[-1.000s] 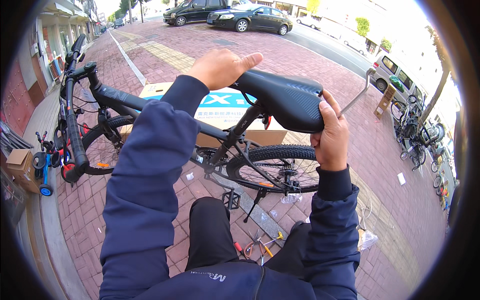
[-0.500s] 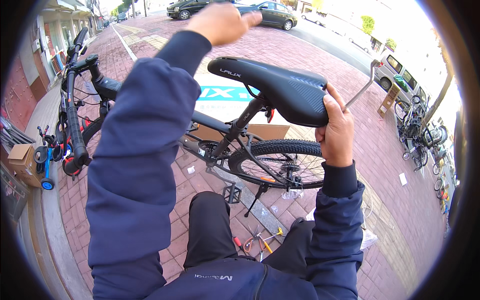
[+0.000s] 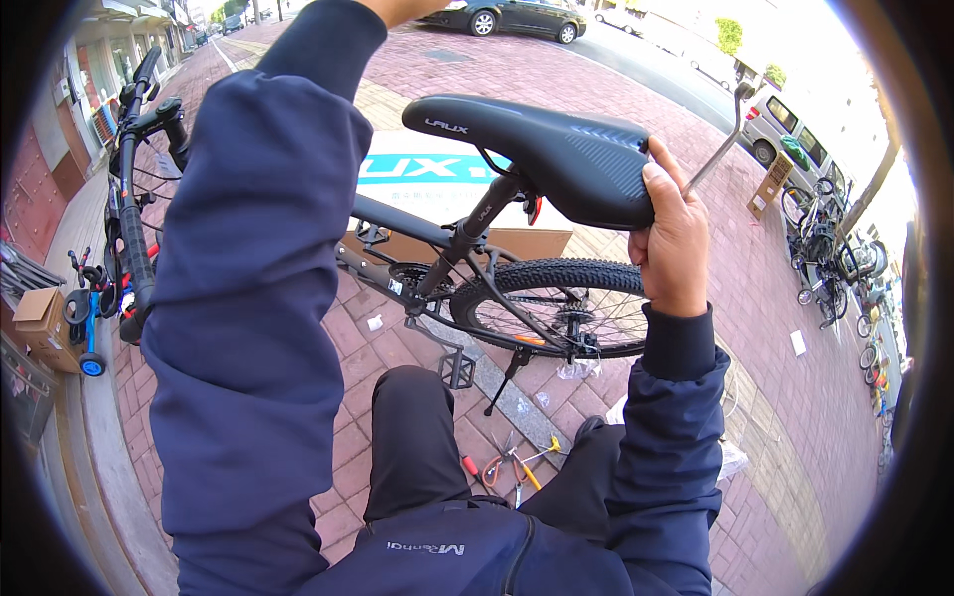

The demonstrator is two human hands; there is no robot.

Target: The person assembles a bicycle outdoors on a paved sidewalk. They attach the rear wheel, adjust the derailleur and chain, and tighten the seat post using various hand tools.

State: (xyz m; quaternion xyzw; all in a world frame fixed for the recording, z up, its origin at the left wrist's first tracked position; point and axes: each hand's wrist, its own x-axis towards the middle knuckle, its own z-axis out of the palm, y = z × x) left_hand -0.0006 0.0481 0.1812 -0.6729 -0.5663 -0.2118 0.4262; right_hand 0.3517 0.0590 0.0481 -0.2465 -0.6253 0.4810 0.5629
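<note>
The black bicycle saddle (image 3: 556,159) sits on its seat post (image 3: 487,211). My right hand (image 3: 678,238) grips the saddle's rear edge, thumb on top and fingers curled round it. A bent metal rod (image 3: 717,154) with a dark end, like a wrench, sticks up from behind that hand and seems held there too. My left arm is raised across the bicycle. Of my left hand (image 3: 399,8) only the part by the cuff shows at the top edge; its fingers are cut off. The black bicycle's rear wheel (image 3: 547,303) stands below the saddle, with the kickstand (image 3: 507,382) down.
Behind the bicycle lies a large white-and-blue carton (image 3: 437,184). Between my knees several hand tools (image 3: 512,462) rest on the brick paving. The handlebar (image 3: 129,209) is at left, beside a small blue scooter (image 3: 91,328). Parked bicycles (image 3: 835,248) line the right; cars (image 3: 517,18) stand beyond.
My left hand has moved up, so its fingers have left the picture. My right hand keeps its grip on the saddle. The view has shifted slightly.
</note>
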